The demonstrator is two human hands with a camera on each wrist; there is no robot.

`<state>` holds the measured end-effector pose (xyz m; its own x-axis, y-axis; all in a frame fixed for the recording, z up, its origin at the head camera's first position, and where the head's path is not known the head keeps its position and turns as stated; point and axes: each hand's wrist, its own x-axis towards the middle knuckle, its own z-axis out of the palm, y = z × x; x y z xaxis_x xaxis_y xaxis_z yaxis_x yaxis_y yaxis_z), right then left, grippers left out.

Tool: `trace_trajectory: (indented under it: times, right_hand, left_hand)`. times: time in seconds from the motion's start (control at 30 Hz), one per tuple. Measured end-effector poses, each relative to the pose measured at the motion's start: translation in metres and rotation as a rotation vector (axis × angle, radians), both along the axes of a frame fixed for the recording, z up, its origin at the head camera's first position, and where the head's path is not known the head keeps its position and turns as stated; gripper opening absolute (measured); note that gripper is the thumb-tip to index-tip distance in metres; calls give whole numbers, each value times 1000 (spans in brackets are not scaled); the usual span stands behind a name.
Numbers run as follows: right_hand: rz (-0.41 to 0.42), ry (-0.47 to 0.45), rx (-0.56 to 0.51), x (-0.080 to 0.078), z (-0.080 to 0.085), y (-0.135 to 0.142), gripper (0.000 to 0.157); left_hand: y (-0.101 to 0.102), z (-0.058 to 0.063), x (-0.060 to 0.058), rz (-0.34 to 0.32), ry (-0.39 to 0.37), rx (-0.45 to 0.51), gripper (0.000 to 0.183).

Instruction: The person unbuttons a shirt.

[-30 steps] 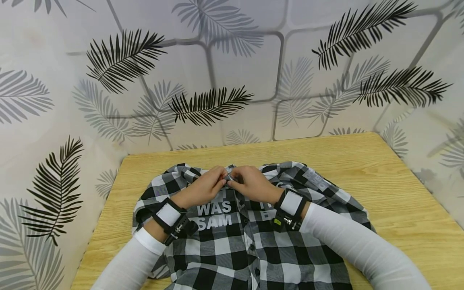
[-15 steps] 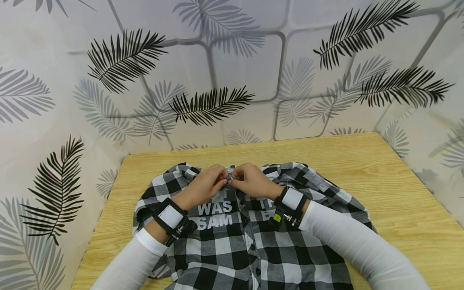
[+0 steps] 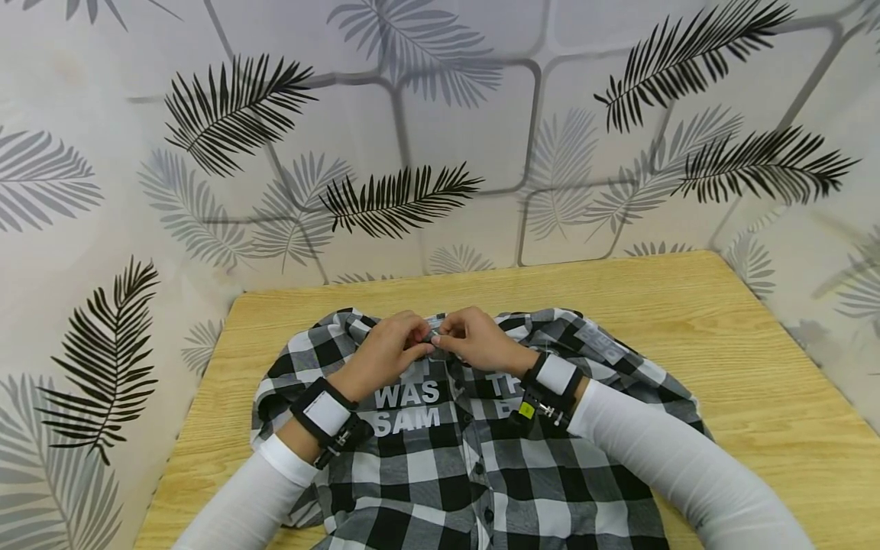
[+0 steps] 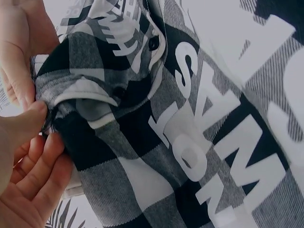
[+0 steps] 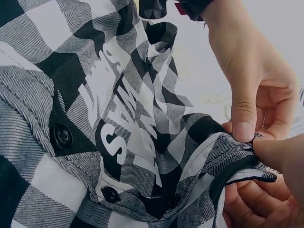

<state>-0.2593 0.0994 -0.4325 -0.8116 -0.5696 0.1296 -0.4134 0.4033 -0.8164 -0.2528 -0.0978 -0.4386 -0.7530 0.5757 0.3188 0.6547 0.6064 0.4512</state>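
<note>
Spread on the pale yellow wooden table, front side up: a black, white and grey checked cloth shirt, with its neck at the far end and a row of dark round buttons down the middle. At the neck, close together, thumbs almost touching: the left hand and the right hand, both pinching cloth.

Only in the head view: both long white sleeves on the person's arms, the whole tabletop behind the shirt, and the light wall with its black and grey leaf shapes. Easy to read there: big white letters saying WAS and SAM. Half hidden by the right wrist: more letters on the other side of the row.

Only in the left wrist view: the curled lower fingers of the left hand, tucked under the edge of the neck cloth, with the thumb on top.

Clearest in the right wrist view: the left thumb pressing down on the folded neck band, right beside the right thumb, with bent fingers below. Nearer that camera: one big black button with tiny holes. Too covered to tell: anything small between the fingertips. At the top edge: part of a black wrist strap.
</note>
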Motion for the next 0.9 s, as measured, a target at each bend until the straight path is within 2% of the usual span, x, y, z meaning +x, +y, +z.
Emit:
trace_trajectory:
  times: [0.03,0.2,0.27,0.37,0.5,0.6,0.7,0.8,0.9]
  right_hand:
    - [1,0,-5,3,5,0,16]
    - [-12,-3,-11,4,7,-1,12]
    - [-30,19,10,-1,-2,0,11]
    - [-83,117,77,-2,-3,1,16]
    - [-148,335,188,-5,-4,2,38]
    - [-151,477,235,-7,-2,2,39]
    - [-157,569,260,-9,-1,2,27]
    - [-196,604,285,-11,-2,4,16]
    - [-265,599,303,-13,-3,8,12]
  left_hand:
    - [0,0,0,7,9,0,10]
    - [3,0,1,45,71,-41,7]
    - [3,-1,1,55,89,-56,7]
    - [3,-2,-1,67,101,-64,8]
    - [4,-3,-3,74,86,-60,8]
    - [5,-2,-5,56,56,-38,7]
    - [5,-3,-6,29,-14,3,7]
    - [5,-4,-6,12,-122,54,13]
    - [4,-5,-5,18,-185,66,19]
